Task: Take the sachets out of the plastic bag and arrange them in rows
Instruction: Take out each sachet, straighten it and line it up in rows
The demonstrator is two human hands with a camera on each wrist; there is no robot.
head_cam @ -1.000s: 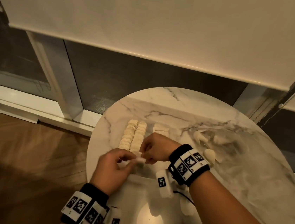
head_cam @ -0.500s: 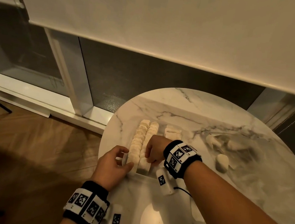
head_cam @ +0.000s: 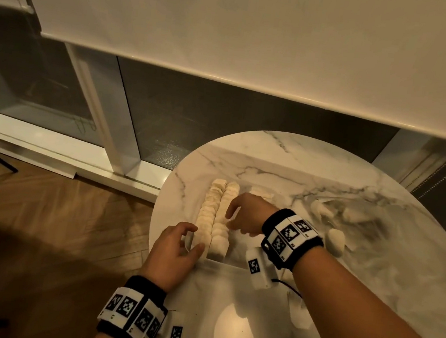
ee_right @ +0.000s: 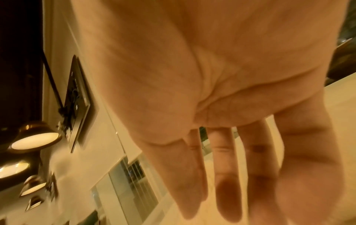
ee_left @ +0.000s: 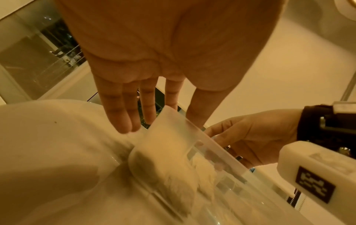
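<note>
- Two long rows of pale sachets (head_cam: 216, 212) laid side by side on the round marble worktop (head_cam: 287, 159), running away from the person; a short third row (head_cam: 262, 194) begun just to the right, partly hidden behind the right hand.
- Judged well along, not finished: loose sachets still inside the crumpled clear plastic bag (head_cam: 363, 223) on the worktop's right side, plus one stray sachet (head_cam: 335, 241) lying just beside the right wristband.
- Left hand (head_cam: 176, 249) at the near end of the left row, fingers (ee_left: 123, 112) straight and spread, holding nothing, tips against or just short of the nearest sachet (ee_left: 163, 153); contact hard to confirm.
- Right hand (head_cam: 247, 213) over the right row and the gap beside it, fingers (ee_right: 227, 175) loosely extended and empty in the wrist view.
- Left to do, as judged: fetch the remaining sachets from the bag and extend the third row.
- Around: window frame, lowered roller blind (head_cam: 259, 34) and wooden floor (head_cam: 44, 218) beyond the worktop's far and left edge; ceiling lamps in the right wrist view.
- In the way: the right forearm lies between the rows and the bag; rows sit near the worktop's left edge, so a nudge could push sachets off.
</note>
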